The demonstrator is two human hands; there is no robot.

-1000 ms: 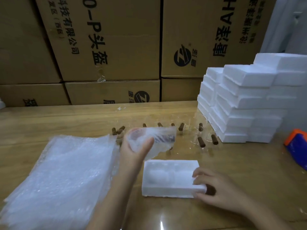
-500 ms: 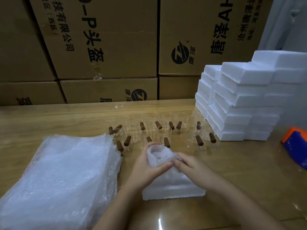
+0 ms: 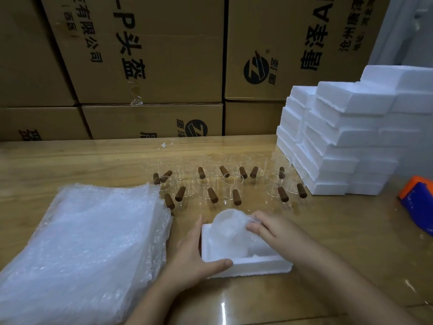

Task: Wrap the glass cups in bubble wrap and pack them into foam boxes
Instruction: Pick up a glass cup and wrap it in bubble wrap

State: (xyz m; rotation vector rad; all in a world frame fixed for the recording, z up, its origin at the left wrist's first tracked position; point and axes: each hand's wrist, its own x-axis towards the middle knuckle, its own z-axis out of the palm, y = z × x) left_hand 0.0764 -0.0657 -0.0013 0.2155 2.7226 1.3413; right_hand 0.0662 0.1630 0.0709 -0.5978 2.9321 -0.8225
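Head camera: I look down on a wooden table [image 3: 351, 219]. Near the middle of my picture an open white foam box [image 3: 262, 266] lies on it. The left hand [image 3: 194, 256] grips this foam box at its near left corner, with the thumb along the near rim and the fingers along the left wall.

The bubble-wrapped cup [image 3: 228, 227] sits tilted in the far left part of the foam box, and its round end rises above the rim. The right hand [image 3: 271, 231] holds the bubble-wrapped cup from the right side, with the fingers curled onto the wrap (the thumb I cannot see).

To the left of the foam box lies a thick pile of bubble wrap sheets [image 3: 89, 242], just beside the left hand. Behind the foam box, the unwrapped glass cups [image 3: 230, 186] stand in loose rows on the table. They have brown wooden handles [image 3: 212, 195] pointing in different directions. The glass is nearly invisible, so I cannot count them with certainty.

At the right of these rows, a stack of foam boxes [image 3: 339, 137] rises in several layers. An orange and blue object [image 3: 417, 202] lies at the right edge of the picture, partly cut off. Along the back stand large cardboard cartons [image 3: 164, 55] with printed black characters and a round logo.
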